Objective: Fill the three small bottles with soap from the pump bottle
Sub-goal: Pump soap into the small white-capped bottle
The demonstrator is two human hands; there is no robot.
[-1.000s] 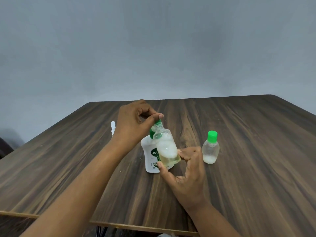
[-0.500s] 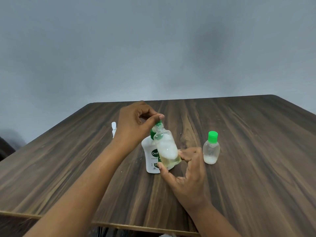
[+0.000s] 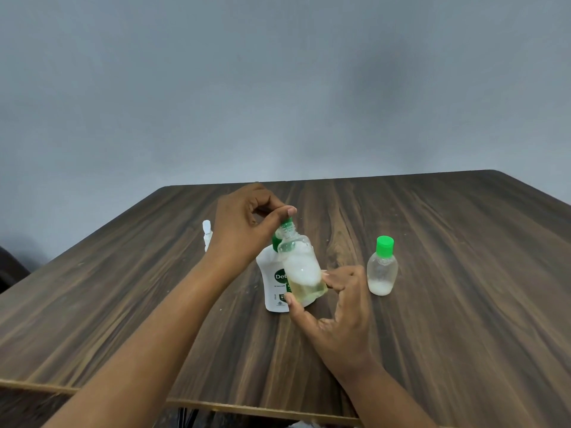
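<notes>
My right hand (image 3: 338,313) pinches a small clear bottle (image 3: 302,270) low on its body and holds it tilted above the table. The bottle holds yellowish soap with white foam over it. My left hand (image 3: 244,231) pinches the green cap (image 3: 286,225) on this bottle's neck between thumb and fingers. Right behind it stands the white pump bottle (image 3: 273,284) with a green label, its top hidden by my left hand. A second small bottle (image 3: 382,274) with a green cap stands upright to the right, with a little whitish soap at its bottom.
A small white object (image 3: 206,233) stands beyond my left wrist, mostly hidden; I cannot tell what it is. The dark wooden table (image 3: 463,304) runs to a near edge just under my forearms. A plain grey wall stands behind.
Almost nothing differs. Both hands keep their hold, and the left fingers stay at the green cap with only a slight shift.
</notes>
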